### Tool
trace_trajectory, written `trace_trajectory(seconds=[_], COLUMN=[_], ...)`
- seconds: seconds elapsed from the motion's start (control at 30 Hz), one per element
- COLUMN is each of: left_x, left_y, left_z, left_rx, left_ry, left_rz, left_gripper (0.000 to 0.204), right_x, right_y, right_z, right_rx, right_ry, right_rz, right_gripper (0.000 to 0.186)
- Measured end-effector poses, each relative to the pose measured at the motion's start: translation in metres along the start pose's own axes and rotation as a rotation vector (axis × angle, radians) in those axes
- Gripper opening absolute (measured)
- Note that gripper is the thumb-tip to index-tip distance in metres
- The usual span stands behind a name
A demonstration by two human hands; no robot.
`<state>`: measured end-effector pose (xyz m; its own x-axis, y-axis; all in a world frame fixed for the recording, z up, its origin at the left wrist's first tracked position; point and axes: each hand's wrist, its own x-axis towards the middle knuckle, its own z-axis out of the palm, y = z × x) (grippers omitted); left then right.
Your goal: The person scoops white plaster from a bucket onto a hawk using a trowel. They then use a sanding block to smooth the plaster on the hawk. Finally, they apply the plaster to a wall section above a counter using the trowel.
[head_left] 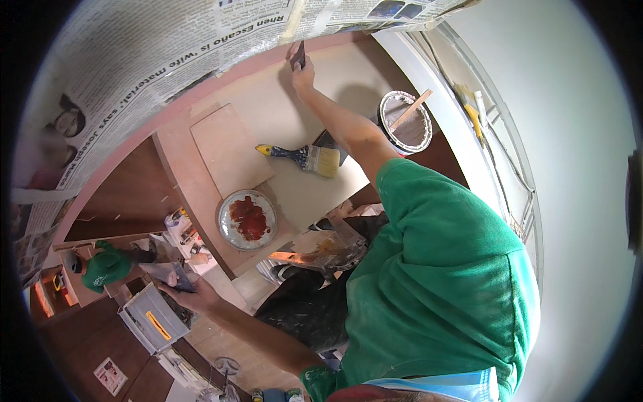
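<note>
My right hand (301, 74) grips a small dark flat scraper (299, 55) at the pink edge (268, 63) just under the newspaper-covered surface (167, 47). My left hand (187, 288) is low at the left, closed on a wide metal putty blade (161, 273). Between them, on the wooden top (308, 201), lie a wide paintbrush (318, 161) with a yellow-tipped handle, a loose board (224, 144) and a round lid (246, 220) smeared with red-brown putty. A bucket (404, 122) of pale compound with a wooden stick across it stands beside my right forearm, which partly hides a dark flat item.
A co-worker in green (107, 268) works far below at the left, near a grey box (153, 318) and cluttered shelves. A ladder (315, 254) stands below me among my legs. Cables and a yellow-handled brush (472, 110) lie along the right ledge beside a white wall.
</note>
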<state>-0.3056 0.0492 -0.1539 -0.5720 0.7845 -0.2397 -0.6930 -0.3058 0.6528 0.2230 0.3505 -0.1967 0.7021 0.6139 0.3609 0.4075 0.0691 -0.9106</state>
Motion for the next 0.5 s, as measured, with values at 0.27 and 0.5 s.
trace_trajectory(seconds=[0.27,0.5], left_x=[-0.002,0.007], left_y=[0.013,0.01], left_z=[-0.003,-0.007], left_rx=[-0.393,-0.212], left_ry=[-0.223,-0.051], left_rz=[-0.275,-0.157], left_gripper=[0.021,0.021], right_x=[0.02,0.032], right_y=[0.016,0.026], right_z=[0.018,0.023], right_rx=[-0.066,-0.035], right_ry=[0.137,0.205], right_rz=[-0.037,-0.065], right_gripper=[0.027,0.025])
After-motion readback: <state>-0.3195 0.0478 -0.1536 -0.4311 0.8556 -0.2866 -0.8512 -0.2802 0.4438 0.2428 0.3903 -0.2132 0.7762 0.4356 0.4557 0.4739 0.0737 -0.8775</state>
